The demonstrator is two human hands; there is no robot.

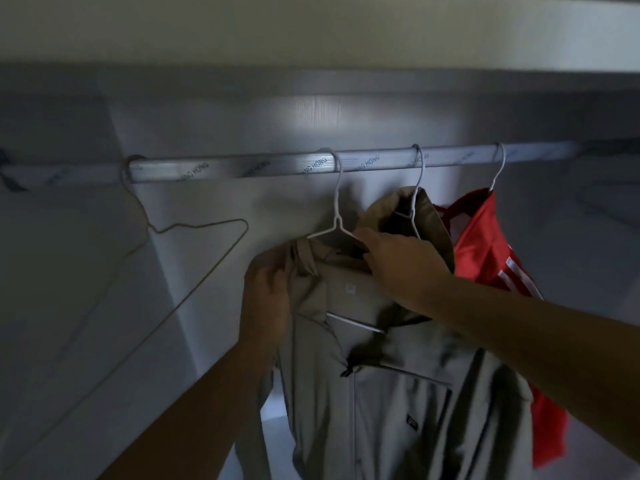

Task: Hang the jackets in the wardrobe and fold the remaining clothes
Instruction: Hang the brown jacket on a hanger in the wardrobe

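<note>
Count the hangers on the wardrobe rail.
4 on the rail: bare wire hanger far left; middle hanger in the beige jacket; third hanger in the khaki jacket; right hanger in the red garment. Others may be off-frame.

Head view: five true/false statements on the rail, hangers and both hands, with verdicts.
1. A red garment hangs on the rightmost hanger on the rail. True.
2. The wire hanger at the far left carries a jacket. False: it hangs bare.
3. The left hand grips the beige jacket near its shoulder. True.
4. The right hand holds the rail. False: it is at the beige jacket's collar, below the rail.
5. The white hanger of the beige jacket is off the rail. False: its hook sits over the rail.
</note>
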